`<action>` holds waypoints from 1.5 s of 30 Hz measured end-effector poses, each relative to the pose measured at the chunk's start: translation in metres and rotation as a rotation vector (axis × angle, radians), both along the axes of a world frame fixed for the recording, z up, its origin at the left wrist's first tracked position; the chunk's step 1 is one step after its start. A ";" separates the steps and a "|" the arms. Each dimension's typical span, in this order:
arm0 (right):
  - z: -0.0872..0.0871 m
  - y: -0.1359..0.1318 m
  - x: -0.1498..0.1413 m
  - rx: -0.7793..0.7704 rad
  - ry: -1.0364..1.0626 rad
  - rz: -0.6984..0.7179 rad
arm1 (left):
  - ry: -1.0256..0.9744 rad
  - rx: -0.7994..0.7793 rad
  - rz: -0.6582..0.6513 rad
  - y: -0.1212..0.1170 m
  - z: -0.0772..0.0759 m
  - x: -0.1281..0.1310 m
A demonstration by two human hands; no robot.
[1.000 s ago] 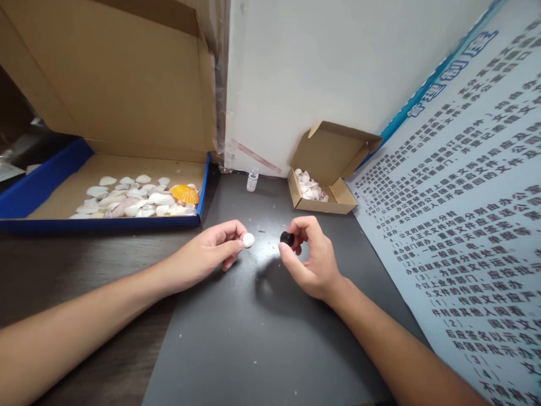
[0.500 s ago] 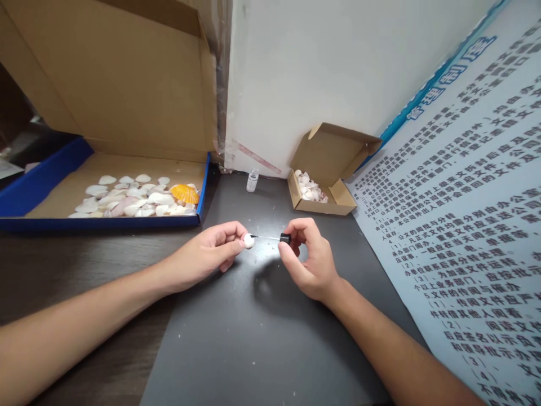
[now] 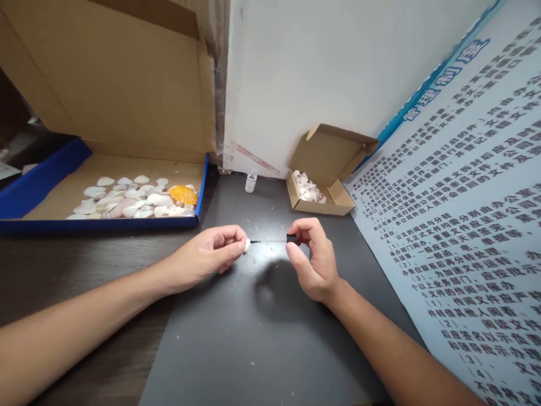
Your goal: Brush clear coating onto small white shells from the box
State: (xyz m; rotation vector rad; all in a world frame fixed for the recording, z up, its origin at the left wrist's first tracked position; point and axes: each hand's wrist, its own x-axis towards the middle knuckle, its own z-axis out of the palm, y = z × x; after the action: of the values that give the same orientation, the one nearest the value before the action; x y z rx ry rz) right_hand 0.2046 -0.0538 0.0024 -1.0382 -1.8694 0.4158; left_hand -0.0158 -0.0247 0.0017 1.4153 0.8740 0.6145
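Observation:
Between the thumb and fingers of my left hand is a small white shell, held above the grey mat. My right hand pinches the black cap of a brush applicator. Its thin clear stem points left, and the dark brush tip is at the shell's right edge; whether it touches I cannot tell. A small clear bottle with a label stands uncapped beyond my hands, near the wall.
An open blue-edged cardboard box at the left holds many shells, among them an orange scallop shell. A smaller cardboard box with shells stands at the back right. A printed poster rises along the right. Grey mat covers the table.
My right hand has drawn the applicator slightly to the right. The shell in my left hand has turned, now showing a narrower side. The view has shifted a little.

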 end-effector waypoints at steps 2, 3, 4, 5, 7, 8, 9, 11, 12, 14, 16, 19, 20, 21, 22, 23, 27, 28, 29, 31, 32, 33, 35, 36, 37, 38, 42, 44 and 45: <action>0.000 0.000 -0.001 -0.020 -0.010 0.005 | -0.011 -0.002 -0.001 0.000 0.001 0.000; 0.000 0.000 -0.001 -0.029 -0.017 -0.007 | -0.009 -0.003 0.002 0.000 0.002 0.000; 0.000 -0.001 -0.001 -0.035 -0.019 -0.021 | -0.003 -0.003 0.008 -0.001 0.002 0.000; 0.000 -0.001 -0.001 -0.032 -0.014 -0.032 | 0.006 -0.004 0.014 -0.001 0.003 0.001; 0.001 -0.001 -0.001 -0.019 0.004 -0.025 | 0.020 -0.003 0.019 -0.001 0.004 0.001; 0.001 -0.001 -0.001 -0.017 0.006 -0.012 | 0.022 -0.004 0.018 -0.001 0.004 0.001; 0.001 -0.001 -0.001 -0.021 0.000 -0.004 | 0.021 -0.004 0.016 -0.001 0.004 0.001; 0.000 0.000 -0.002 -0.039 -0.023 -0.015 | 0.015 -0.004 0.013 -0.001 0.004 0.001; 0.000 0.000 -0.002 -0.046 -0.031 -0.030 | 0.011 -0.005 0.013 -0.001 0.004 0.001; -0.001 0.000 -0.002 -0.035 -0.021 -0.055 | 0.001 -0.008 0.012 -0.001 0.004 0.001; -0.001 0.000 -0.001 -0.003 0.008 -0.040 | -0.013 -0.016 0.006 0.000 0.002 0.000; -0.001 -0.001 0.000 0.015 0.017 0.020 | -0.041 -0.033 -0.008 0.000 0.000 -0.001; -0.001 -0.001 0.000 0.002 0.004 0.029 | -0.048 -0.034 -0.013 0.000 -0.001 -0.001; -0.002 -0.001 -0.001 -0.015 -0.012 0.029 | -0.052 -0.033 -0.017 0.000 -0.001 -0.001; -0.002 -0.001 -0.001 -0.032 -0.029 0.021 | -0.052 -0.031 -0.021 0.000 -0.001 -0.001; -0.002 0.000 -0.001 -0.044 -0.040 0.010 | -0.050 -0.029 -0.024 0.000 -0.001 0.000; -0.001 0.000 -0.001 -0.004 -0.008 -0.001 | -0.035 -0.039 -0.023 0.000 0.000 0.000; -0.001 -0.001 -0.001 0.011 0.003 0.006 | -0.030 -0.041 -0.024 0.000 0.000 0.000; -0.001 -0.001 0.000 0.017 0.006 0.015 | -0.024 -0.040 -0.026 0.000 0.000 0.000; -0.001 0.000 0.000 -0.009 -0.019 0.022 | -0.005 -0.032 -0.032 0.000 -0.001 -0.001; -0.001 0.000 0.000 -0.035 -0.039 0.018 | 0.003 -0.028 -0.035 0.000 -0.001 -0.001; -0.002 0.001 0.000 -0.057 -0.056 0.010 | 0.009 -0.027 -0.037 0.000 -0.002 -0.002; -0.002 0.001 0.000 -0.069 -0.055 -0.004 | 0.002 -0.033 -0.035 0.001 -0.003 -0.002; -0.002 0.001 0.000 -0.055 -0.038 -0.004 | -0.009 -0.038 -0.034 0.001 -0.003 -0.002; -0.002 0.000 0.000 -0.036 -0.020 0.004 | -0.024 -0.042 -0.033 0.001 -0.003 -0.002; -0.002 0.000 0.000 -0.018 -0.008 0.015 | -0.038 -0.044 -0.032 0.001 -0.003 -0.002; 0.001 -0.002 -0.001 -0.019 -0.058 0.005 | -0.055 -0.035 -0.030 0.001 -0.004 -0.001; 0.001 -0.001 -0.002 -0.013 -0.068 -0.032 | -0.052 -0.029 -0.030 0.002 -0.005 0.000; 0.002 -0.001 -0.002 0.003 -0.059 -0.040 | -0.057 -0.028 -0.029 0.002 -0.006 0.000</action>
State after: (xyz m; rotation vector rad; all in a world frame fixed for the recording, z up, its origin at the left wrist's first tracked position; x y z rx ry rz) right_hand 0.2026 -0.0548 0.0039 -1.0947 -1.8973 0.3626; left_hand -0.0161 -0.0230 -0.0039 1.3765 0.8132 0.6151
